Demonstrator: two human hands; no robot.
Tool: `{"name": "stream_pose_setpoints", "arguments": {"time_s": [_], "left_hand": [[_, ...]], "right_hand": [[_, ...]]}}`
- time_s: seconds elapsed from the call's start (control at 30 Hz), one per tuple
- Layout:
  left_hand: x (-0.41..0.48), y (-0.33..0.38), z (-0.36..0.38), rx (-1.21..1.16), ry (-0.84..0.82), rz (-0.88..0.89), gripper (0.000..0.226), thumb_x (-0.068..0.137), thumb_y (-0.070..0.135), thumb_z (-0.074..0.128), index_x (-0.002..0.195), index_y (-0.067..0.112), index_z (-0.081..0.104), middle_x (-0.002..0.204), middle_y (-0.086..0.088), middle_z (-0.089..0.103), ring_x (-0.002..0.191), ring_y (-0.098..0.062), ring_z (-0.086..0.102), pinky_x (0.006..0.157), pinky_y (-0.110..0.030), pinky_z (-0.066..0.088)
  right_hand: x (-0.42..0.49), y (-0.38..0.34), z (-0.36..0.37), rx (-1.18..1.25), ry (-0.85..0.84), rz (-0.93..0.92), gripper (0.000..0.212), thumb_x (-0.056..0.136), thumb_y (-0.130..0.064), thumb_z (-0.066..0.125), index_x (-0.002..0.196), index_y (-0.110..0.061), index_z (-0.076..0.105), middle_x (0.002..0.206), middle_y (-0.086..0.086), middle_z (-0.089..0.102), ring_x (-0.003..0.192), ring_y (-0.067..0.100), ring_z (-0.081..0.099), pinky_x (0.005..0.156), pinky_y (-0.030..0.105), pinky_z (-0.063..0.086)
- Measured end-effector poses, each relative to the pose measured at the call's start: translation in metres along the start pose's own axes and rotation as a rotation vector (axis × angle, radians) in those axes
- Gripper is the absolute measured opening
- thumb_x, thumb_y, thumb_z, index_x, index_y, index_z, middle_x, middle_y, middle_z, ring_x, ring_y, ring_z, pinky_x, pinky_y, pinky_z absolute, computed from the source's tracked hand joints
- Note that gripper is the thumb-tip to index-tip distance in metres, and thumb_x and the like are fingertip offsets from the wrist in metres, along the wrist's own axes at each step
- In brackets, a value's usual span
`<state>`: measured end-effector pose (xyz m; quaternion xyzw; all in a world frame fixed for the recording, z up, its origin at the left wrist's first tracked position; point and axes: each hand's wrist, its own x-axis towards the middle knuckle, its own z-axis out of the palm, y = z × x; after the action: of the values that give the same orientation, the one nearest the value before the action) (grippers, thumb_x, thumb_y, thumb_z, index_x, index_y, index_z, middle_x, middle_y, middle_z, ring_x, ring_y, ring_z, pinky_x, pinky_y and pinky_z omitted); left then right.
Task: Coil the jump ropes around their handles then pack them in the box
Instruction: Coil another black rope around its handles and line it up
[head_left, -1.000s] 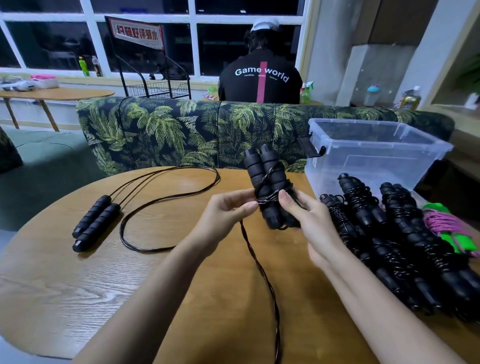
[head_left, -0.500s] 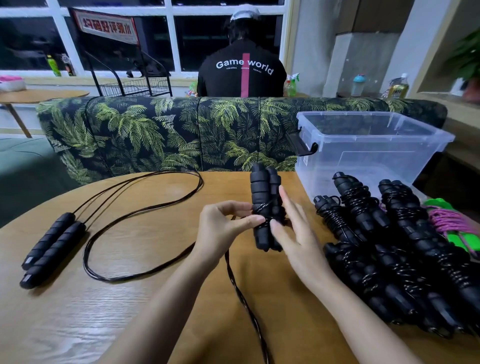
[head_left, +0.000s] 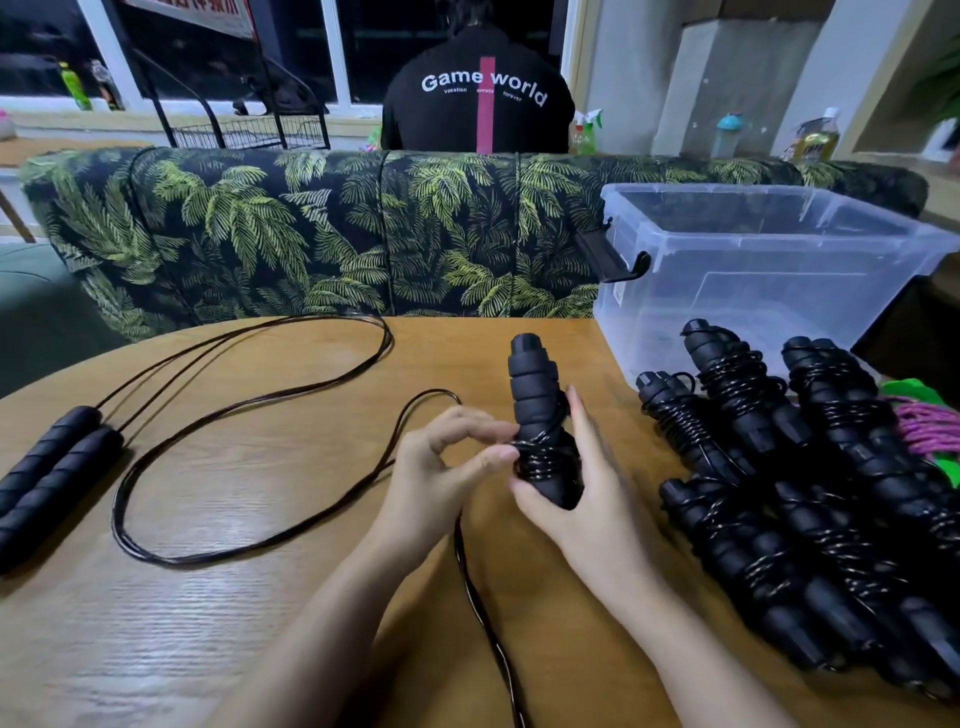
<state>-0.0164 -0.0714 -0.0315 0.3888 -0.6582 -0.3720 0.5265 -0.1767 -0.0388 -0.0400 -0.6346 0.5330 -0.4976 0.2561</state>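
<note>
A pair of black foam jump rope handles (head_left: 535, 395) stands upright above the wooden table (head_left: 208, 597), with several turns of black cord around their lower half. My right hand (head_left: 587, 499) cups them from the right and below. My left hand (head_left: 441, 467) pinches the cord against the handles at the wrap; the loose cord (head_left: 483, 608) trails down toward me. An uncoiled black jump rope (head_left: 52, 467) lies at the left with its cord looped over the table. A clear plastic box (head_left: 769, 270) stands at the back right.
A pile of coiled black jump ropes (head_left: 810, 493) lies at the right, beside a pink and green rope (head_left: 930, 426). A palm-print sofa (head_left: 311, 228) runs behind the table. A person in a black shirt (head_left: 478, 98) sits beyond it, back turned.
The handles have come lower and closer to the table, and more cord is wound on them. The view has shifted left to right and tilted down.
</note>
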Motion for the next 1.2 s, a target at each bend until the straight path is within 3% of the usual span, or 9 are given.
{"name": "stream_pose_setpoints", "arguments": {"time_s": [0.13, 0.2, 0.3, 0.43, 0.6, 0.77, 0.83, 1.03, 1.2], "left_hand": [[-0.002, -0.001, -0.001, -0.13, 0.006, -0.162, 0.056, 0.068, 0.039, 0.081, 0.118, 0.02, 0.062, 0.11, 0.005, 0.07, 0.098, -0.013, 0.067, 0.09, -0.031, 0.052], [-0.003, 0.0, -0.002, -0.229, -0.059, -0.26, 0.076, 0.073, 0.033, 0.084, 0.138, 0.018, 0.048, 0.122, 0.002, 0.067, 0.106, -0.01, 0.067, 0.085, -0.026, 0.053], [-0.006, 0.006, -0.001, -0.259, -0.115, -0.285, 0.068, 0.082, 0.022, 0.077, 0.142, 0.014, 0.046, 0.122, -0.004, 0.068, 0.111, -0.007, 0.065, 0.085, -0.019, 0.051], [-0.006, 0.008, 0.003, -0.257, -0.04, -0.245, 0.059, 0.077, 0.023, 0.08, 0.131, 0.02, 0.055, 0.113, 0.001, 0.073, 0.108, -0.011, 0.067, 0.087, -0.023, 0.054], [-0.006, 0.003, 0.005, -0.218, 0.05, -0.215, 0.078, 0.061, 0.038, 0.083, 0.133, 0.026, 0.055, 0.11, -0.004, 0.072, 0.102, -0.018, 0.069, 0.086, -0.03, 0.057], [-0.006, 0.009, 0.0, -0.196, 0.009, -0.206, 0.065, 0.071, 0.03, 0.086, 0.13, 0.028, 0.058, 0.107, 0.001, 0.073, 0.095, -0.008, 0.069, 0.086, -0.026, 0.055], [-0.006, 0.012, 0.0, -0.22, -0.008, -0.209, 0.06, 0.073, 0.029, 0.078, 0.129, 0.026, 0.057, 0.109, 0.003, 0.073, 0.097, -0.004, 0.069, 0.084, -0.021, 0.053], [-0.007, 0.01, 0.003, -0.173, 0.022, -0.194, 0.051, 0.074, 0.035, 0.081, 0.119, 0.031, 0.059, 0.097, 0.003, 0.075, 0.096, -0.011, 0.069, 0.084, -0.029, 0.055], [-0.006, 0.013, 0.0, -0.197, -0.041, -0.172, 0.057, 0.076, 0.032, 0.073, 0.129, 0.024, 0.055, 0.098, 0.004, 0.074, 0.099, -0.011, 0.069, 0.084, -0.025, 0.054]], "right_hand": [[-0.004, -0.003, 0.001, 0.14, -0.058, 0.005, 0.089, 0.084, -0.01, 0.076, 0.147, -0.041, 0.02, 0.149, -0.015, 0.04, 0.133, 0.003, 0.045, 0.107, 0.019, 0.039], [-0.006, -0.003, 0.001, 0.18, -0.083, 0.004, 0.086, 0.085, -0.01, 0.075, 0.144, -0.045, 0.022, 0.145, -0.021, 0.045, 0.13, 0.004, 0.048, 0.107, 0.025, 0.041], [-0.008, -0.003, 0.002, 0.208, -0.113, 0.006, 0.083, 0.086, -0.013, 0.074, 0.145, -0.044, 0.025, 0.13, -0.042, 0.048, 0.122, -0.003, 0.053, 0.1, 0.017, 0.043], [-0.006, -0.005, 0.001, 0.175, -0.069, -0.055, 0.081, 0.081, -0.026, 0.071, 0.151, -0.027, 0.031, 0.147, -0.022, 0.036, 0.134, -0.008, 0.037, 0.102, 0.009, 0.035], [-0.006, -0.007, 0.004, 0.05, -0.012, -0.125, 0.082, 0.077, -0.013, 0.082, 0.146, -0.025, 0.04, 0.147, -0.017, 0.04, 0.131, -0.01, 0.038, 0.101, 0.008, 0.035], [-0.005, -0.005, 0.0, 0.151, -0.032, -0.085, 0.073, 0.078, -0.029, 0.08, 0.137, -0.047, 0.042, 0.139, -0.014, 0.055, 0.129, 0.008, 0.051, 0.105, 0.035, 0.045], [-0.007, -0.005, 0.0, 0.172, -0.036, -0.07, 0.074, 0.079, -0.031, 0.077, 0.139, -0.05, 0.038, 0.14, -0.014, 0.055, 0.13, 0.007, 0.05, 0.106, 0.038, 0.045], [-0.008, -0.005, 0.006, 0.078, -0.028, -0.17, 0.083, 0.084, -0.012, 0.076, 0.15, -0.033, 0.03, 0.148, -0.022, 0.037, 0.135, -0.006, 0.037, 0.104, 0.01, 0.034], [-0.007, -0.004, 0.003, 0.114, -0.028, -0.153, 0.083, 0.083, -0.016, 0.076, 0.15, -0.035, 0.029, 0.148, -0.017, 0.041, 0.134, -0.004, 0.04, 0.104, 0.011, 0.035]]}}
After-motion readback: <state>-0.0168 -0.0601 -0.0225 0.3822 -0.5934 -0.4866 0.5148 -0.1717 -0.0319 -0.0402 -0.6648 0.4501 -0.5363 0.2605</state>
